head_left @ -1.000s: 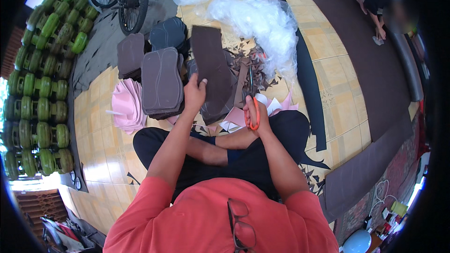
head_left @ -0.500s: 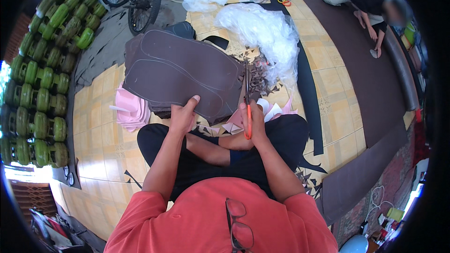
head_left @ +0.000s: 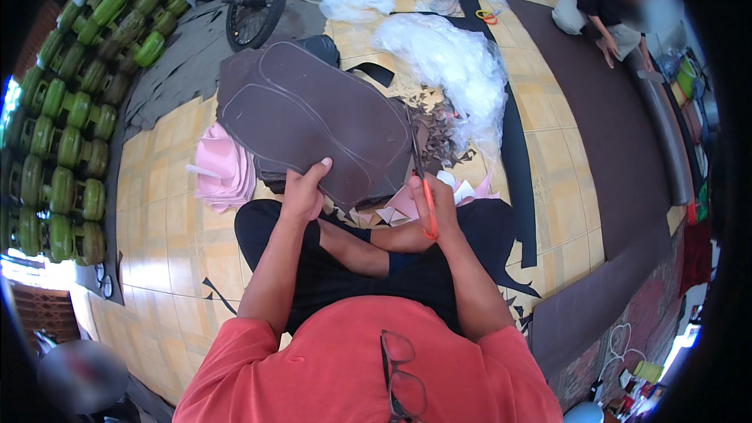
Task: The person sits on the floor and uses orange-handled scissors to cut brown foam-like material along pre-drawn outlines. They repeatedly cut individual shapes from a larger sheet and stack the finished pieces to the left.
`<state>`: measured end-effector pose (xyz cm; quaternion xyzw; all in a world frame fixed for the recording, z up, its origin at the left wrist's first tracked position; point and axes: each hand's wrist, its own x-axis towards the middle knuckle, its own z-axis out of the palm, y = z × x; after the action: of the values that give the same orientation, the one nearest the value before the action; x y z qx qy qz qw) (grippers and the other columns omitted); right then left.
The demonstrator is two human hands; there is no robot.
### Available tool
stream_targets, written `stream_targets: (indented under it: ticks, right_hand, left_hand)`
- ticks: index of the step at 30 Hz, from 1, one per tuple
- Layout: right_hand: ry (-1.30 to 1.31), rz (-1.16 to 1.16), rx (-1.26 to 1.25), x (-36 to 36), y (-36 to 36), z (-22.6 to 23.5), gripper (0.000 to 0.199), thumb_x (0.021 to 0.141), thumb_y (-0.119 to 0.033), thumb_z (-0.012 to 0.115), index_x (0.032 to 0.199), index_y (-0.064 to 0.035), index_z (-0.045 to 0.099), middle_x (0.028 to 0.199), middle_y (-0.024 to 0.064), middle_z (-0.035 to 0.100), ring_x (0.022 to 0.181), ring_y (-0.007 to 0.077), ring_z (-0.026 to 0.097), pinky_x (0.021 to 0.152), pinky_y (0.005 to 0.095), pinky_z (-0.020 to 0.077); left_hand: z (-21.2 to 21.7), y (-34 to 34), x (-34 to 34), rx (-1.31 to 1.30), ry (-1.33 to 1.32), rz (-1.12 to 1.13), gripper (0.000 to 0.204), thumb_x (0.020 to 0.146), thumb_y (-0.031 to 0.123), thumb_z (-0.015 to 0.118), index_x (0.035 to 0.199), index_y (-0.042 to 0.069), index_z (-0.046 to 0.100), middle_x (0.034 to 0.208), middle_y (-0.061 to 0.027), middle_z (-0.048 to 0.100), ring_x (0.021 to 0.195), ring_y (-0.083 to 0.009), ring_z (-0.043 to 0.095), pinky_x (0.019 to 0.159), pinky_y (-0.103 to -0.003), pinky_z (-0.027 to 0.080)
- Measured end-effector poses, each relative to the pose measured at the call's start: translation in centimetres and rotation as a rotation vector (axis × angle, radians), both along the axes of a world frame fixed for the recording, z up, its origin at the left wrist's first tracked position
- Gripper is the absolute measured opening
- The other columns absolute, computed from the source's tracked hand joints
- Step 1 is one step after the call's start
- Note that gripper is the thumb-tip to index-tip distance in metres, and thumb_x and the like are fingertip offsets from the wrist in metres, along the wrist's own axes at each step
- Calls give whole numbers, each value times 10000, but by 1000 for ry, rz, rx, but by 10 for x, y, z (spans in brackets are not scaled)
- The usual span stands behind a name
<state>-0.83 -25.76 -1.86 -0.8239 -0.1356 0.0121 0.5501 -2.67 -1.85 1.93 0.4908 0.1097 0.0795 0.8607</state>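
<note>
My left hand (head_left: 304, 194) pinches the near edge of a dark brown sheet (head_left: 313, 106), its thumb on top. Pale curved outlines are drawn across this sheet, which I hold over a pile of similar dark pieces (head_left: 274, 180). In my right hand (head_left: 440, 197) is a pair of scissors (head_left: 428, 207) with orange handles. Their blades point away from me along the sheet's right edge; whether they bite into it cannot be made out. Small dark offcuts (head_left: 439, 133) lie scattered just beyond the blades. Pink sheets (head_left: 223, 168) are stacked left of the pile.
Crumpled clear plastic (head_left: 450, 63) lies beyond the offcuts, near yellow-handled scissors (head_left: 487, 17). Along the right stretches a long brown sheet (head_left: 603, 133), where another person (head_left: 599, 8) crouches by a roll (head_left: 666, 141). Green gas cylinders (head_left: 66, 149) line the left; a bicycle (head_left: 254, 4) stands behind.
The brown sheet has turned slightly clockwise in my left hand. The scissors now tilt more, their handles lower and to the right. The other person has raised their upper body.
</note>
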Motion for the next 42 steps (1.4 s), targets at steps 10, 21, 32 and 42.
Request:
stream_targets:
  ticks: [10,21,32,42]
  right_hand:
    - [-3,-87,20,9,-3,-14,346,970,-340,521,858,-13,512,582,73,498,499,167,495,475,297,399]
    - [-124,-86,-22,14,11,19,303,934,-278,568,937,21,517,726,217,551,647,376,547,607,418,428]
    - [20,85,-4,17,-30,8,372,946,-346,565,813,2,557,558,67,485,544,155,487,531,305,386]
    - [409,-62,741,18,-38,-19,294,864,-171,639,1099,-8,570,831,-2,568,714,74,531,604,228,432]
  left_hand:
    - [10,42,-20,274,277,-218,660,643,19,628,1290,-7,500,1134,-88,592,1082,-233,537,955,-339,406]
    - [11,45,-41,378,373,-449,744,607,58,637,1338,17,500,1179,-83,583,1091,-212,507,971,-302,372]
    - [18,91,-11,461,399,-543,772,529,56,686,1284,-5,539,1153,-86,616,1089,-225,531,984,-307,369]
    - [13,54,2,185,439,-824,572,762,124,721,1280,-28,535,1211,-84,593,1136,-195,523,1007,-315,373]
